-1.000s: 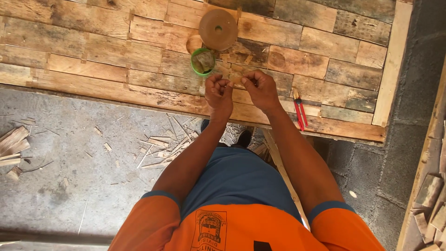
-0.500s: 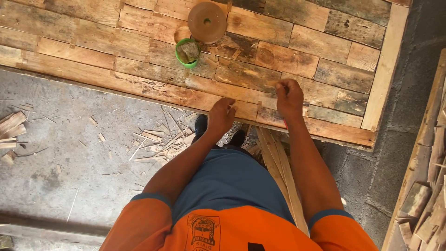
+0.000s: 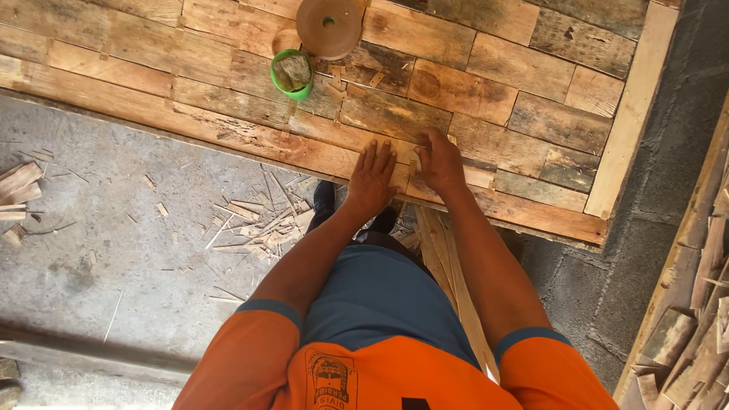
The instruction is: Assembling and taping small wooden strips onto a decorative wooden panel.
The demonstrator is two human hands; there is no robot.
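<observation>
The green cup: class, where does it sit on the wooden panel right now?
In the head view, the green cup sits on the far part of the plank panel, just left of the round brown disc, beyond the left hand.

both arms stretched forward and down, elbows nearly straight. left hand (image 3: 371, 179) flat, palm down, fingers spread. right hand (image 3: 440, 160) just beside it, knuckles up, fingers curled downward. hands close, not touching.

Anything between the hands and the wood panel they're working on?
Nothing visible. The left hand lies flat on the wood panel near its front edge, and the right hand presses on it beside the left. The green cup sits farther back.
</observation>
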